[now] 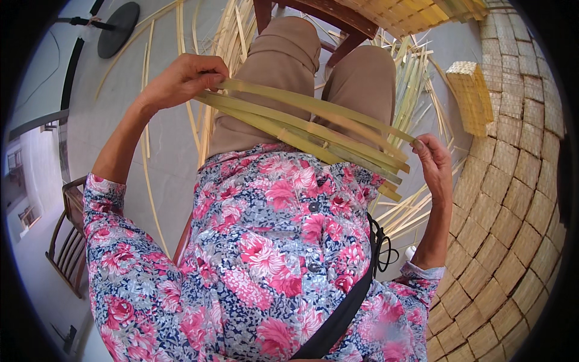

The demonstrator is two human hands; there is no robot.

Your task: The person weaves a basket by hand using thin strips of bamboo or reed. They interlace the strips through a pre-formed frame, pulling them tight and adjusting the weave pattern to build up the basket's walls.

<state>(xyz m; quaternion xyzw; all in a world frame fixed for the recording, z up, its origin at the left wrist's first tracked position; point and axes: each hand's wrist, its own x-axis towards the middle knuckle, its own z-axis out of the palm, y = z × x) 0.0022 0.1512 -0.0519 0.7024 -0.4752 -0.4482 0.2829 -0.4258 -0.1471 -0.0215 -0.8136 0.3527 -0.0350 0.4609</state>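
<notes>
Several flat, yellow-green bamboo strips [283,123] lie across my lap, fanning out toward the right. My left hand [192,79] is closed around their left ends above my thigh. One upper strip [319,108] runs apart from the others and bows slightly between my two hands. Thumb and fingers of my right hand [434,158] pinch the far right end of that strip. The loose right ends of the lower strips stop short of my right hand, near my waist.
Long bamboo strips [181,30] lie scattered on the grey floor, with a greener bundle [413,81] beyond my right knee. Rows of stacked woven pieces [512,193] line the right side; a small woven stack [473,99] stands beside them. A wooden stool [329,15] is ahead, a chair [69,241] at left.
</notes>
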